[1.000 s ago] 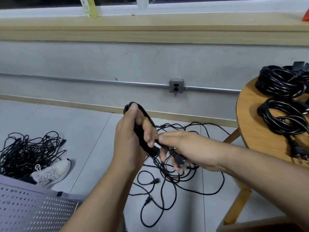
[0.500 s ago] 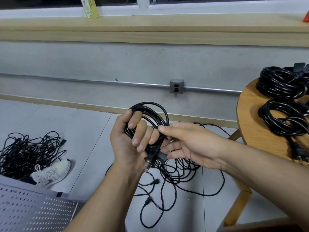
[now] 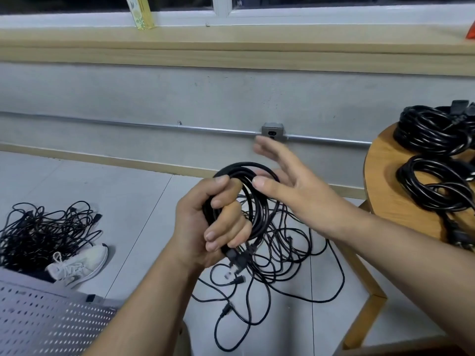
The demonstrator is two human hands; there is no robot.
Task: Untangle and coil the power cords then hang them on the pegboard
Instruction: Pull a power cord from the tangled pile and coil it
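We see a black coiled cord (image 3: pixel 246 199), black coils (image 3: pixel 434 186) on the honey-wood bench (image 3: pixel 380 181), a white shoe (image 3: pixel 79 263), a grey dotted pegboard (image 3: pixel 46 319).

At the centre the left hand (image 3: pixel 205 227) grips a coiled cord (image 3: pixel 258 214), with the right hand (image 3: pixel 290 186) just beside it on the right. Below them loose cords (image 3: pixel 282 265) lie on the floor (image 3: pixel 133 201). Far left lies a tangled heap (image 3: pixel 38 232), a shoe (image 3: pixel 79 263) before it and the pegboard (image 3: pixel 46 322) nearer still. On the surface (image 3: pixel 380 181) at right rest a far coil (image 3: pixel 431 132) and, before it, a near coil (image 3: pixel 437 186).
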